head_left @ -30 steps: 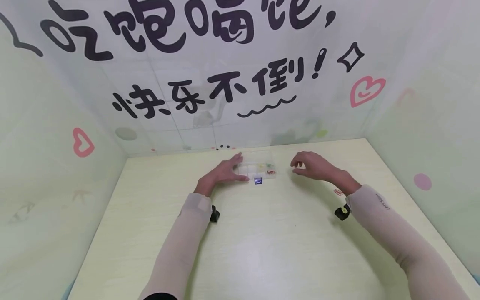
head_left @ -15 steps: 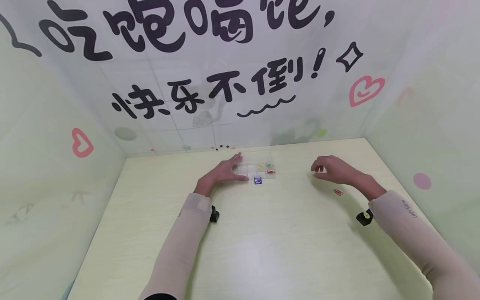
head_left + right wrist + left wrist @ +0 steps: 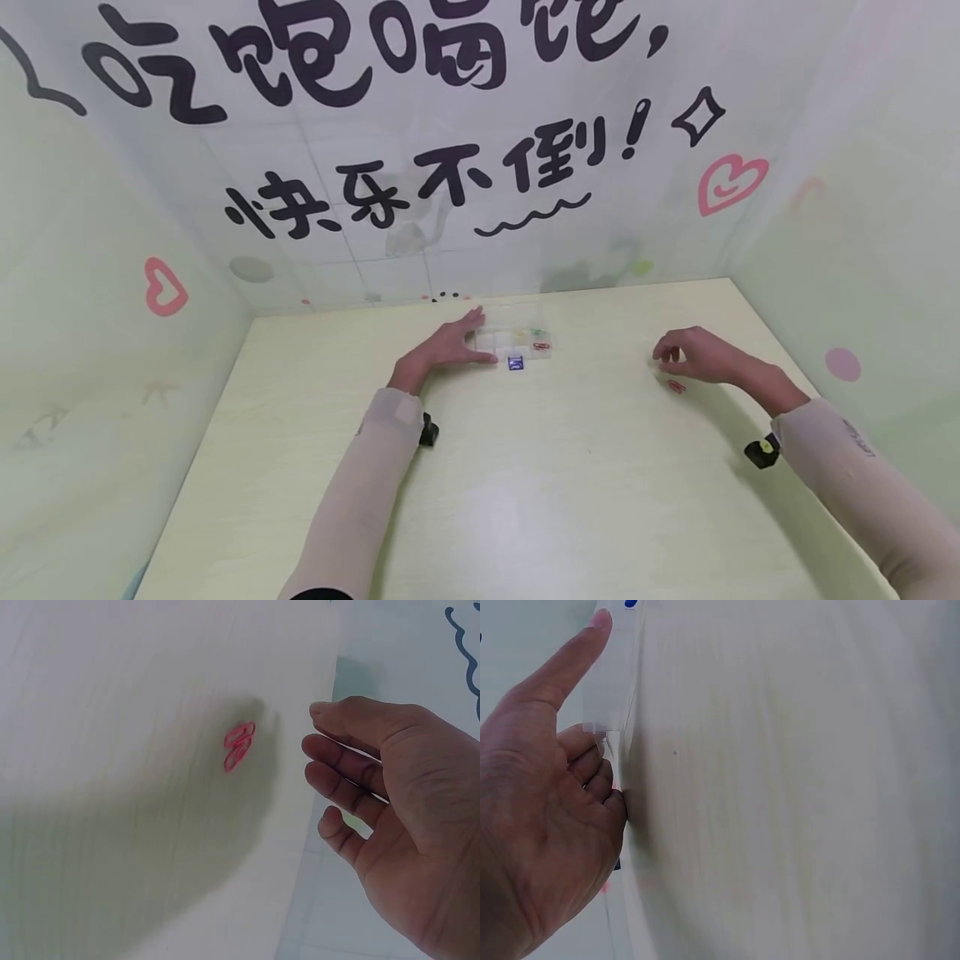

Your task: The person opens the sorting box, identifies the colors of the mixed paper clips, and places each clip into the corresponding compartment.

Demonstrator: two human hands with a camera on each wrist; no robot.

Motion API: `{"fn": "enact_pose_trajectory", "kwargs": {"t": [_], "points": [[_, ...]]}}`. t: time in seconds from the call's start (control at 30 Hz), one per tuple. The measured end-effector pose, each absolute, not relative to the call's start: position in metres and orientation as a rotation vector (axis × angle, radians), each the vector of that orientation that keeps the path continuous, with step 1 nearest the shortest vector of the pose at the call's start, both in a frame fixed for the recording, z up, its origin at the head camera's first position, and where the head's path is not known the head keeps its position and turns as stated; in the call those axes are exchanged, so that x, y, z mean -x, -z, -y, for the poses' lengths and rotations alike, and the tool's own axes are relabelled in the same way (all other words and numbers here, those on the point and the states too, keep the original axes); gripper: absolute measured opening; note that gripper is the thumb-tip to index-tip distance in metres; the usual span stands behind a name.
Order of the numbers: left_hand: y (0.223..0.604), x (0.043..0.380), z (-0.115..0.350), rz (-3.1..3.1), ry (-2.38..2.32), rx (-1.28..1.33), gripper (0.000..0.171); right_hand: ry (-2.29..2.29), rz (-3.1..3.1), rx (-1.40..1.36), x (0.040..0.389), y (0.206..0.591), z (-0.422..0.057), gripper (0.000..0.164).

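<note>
My left hand (image 3: 453, 342) holds the left side of a clear plastic compartment box (image 3: 543, 352), thumb along the near side and fingers behind. In the left wrist view, that hand (image 3: 555, 772) has its thumb stretched along the box wall (image 3: 615, 697). Inside the box's right part lie red paper clips (image 3: 541, 346) and small yellow and green pieces. My right hand (image 3: 697, 354) hovers with loosely bent, empty fingers just above red paper clips (image 3: 677, 387) on the table. The right wrist view shows these red clips (image 3: 238, 745) in the shadow of the hand (image 3: 397, 787).
A small blue square piece (image 3: 516, 363) is at the box's front edge. The pale wooden table (image 3: 525, 483) meets a printed white back wall (image 3: 480, 267) just behind the box. Side walls (image 3: 862, 317) border the table.
My right hand has moved right and toward me, from beside the box to above the loose red paper clips. The left hand and the box have stayed in place.
</note>
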State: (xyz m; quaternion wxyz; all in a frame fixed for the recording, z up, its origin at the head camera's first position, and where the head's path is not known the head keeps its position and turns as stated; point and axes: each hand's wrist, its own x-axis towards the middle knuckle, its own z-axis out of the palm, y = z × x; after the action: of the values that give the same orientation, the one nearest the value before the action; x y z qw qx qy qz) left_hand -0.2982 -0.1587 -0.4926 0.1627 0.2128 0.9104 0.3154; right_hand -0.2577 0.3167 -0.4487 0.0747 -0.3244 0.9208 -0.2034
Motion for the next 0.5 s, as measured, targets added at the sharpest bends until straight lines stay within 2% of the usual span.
{"fn": "enact_pose_trajectory", "kwargs": {"t": [0.5], "points": [[0.496,0.3,0.159,-2.592,-0.925,-0.598,0.108,0.669,-2.667,0.952,0.247,0.46,-0.347,0.018]]}}
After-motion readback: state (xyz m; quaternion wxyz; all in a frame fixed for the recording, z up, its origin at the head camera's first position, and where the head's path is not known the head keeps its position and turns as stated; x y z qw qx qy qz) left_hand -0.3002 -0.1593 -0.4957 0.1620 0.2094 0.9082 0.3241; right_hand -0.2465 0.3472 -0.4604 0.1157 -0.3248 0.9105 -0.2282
